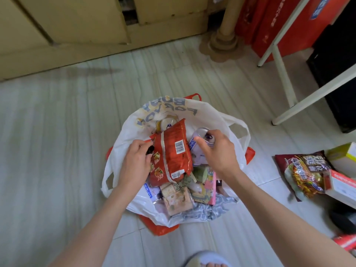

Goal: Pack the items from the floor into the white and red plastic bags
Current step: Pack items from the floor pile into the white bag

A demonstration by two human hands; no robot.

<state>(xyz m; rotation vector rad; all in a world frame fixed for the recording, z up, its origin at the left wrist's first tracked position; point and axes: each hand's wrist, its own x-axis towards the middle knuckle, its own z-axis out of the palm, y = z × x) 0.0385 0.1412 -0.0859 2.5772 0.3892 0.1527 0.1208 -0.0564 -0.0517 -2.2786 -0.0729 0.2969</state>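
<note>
A white plastic bag [210,114] lies open on the floor, with a red plastic bag [159,229] showing beneath it. Inside it are a large red snack packet [173,151], a pale can [199,140] and several small cartons and packets [179,197]. My left hand [134,162] grips the left edge of the red snack packet. My right hand [217,149] grips the top of the can. A dark noodle packet [303,174] and boxes [341,182] lie on the floor to the right.
A white table frame [285,78] stands at the right with red cartons [285,22] behind it. A beige cabinet [77,35] and a column base [223,43] line the back. My slippered foot [208,259] is at the bottom edge.
</note>
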